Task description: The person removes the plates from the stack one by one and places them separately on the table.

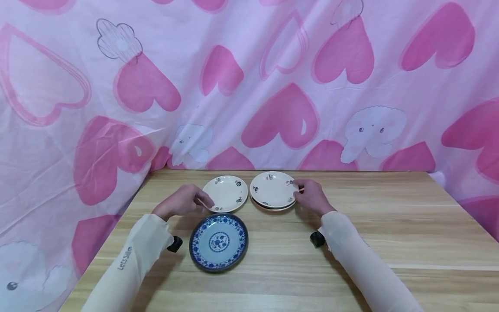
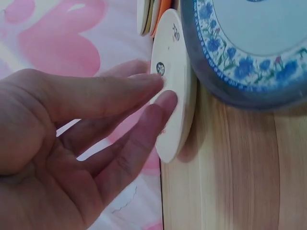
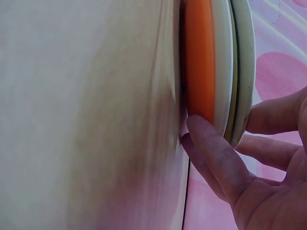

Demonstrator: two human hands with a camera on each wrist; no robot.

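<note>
In the head view, the left hand (image 1: 184, 200) has its fingers loosely bent at the near left rim of a white plate (image 1: 227, 193), which lies just to its right; the right hand (image 1: 313, 197) holds the right rim of a stack (image 1: 272, 190), which lies just to its left. Plate and stack sit side by side between the two hands. A blue plate (image 1: 218, 242) lies between the hands too, to the right of the left hand and nearer the person than either hand. Under both hands is the table (image 1: 390, 225), and beyond them hangs a cloth (image 1: 280, 115) with pink hearts. In the left wrist view, the left hand's thumb and fingers are partly spread with nothing clasped between them, their tips in front of the white plate's face; whether they touch it I cannot tell. The blue plate's flowered rim shows to their right. In the right wrist view, the right hand is part closed, its digits on either side of the stack's edge, one tip at an orange layer (image 3: 199, 57) nearest the table.
</note>
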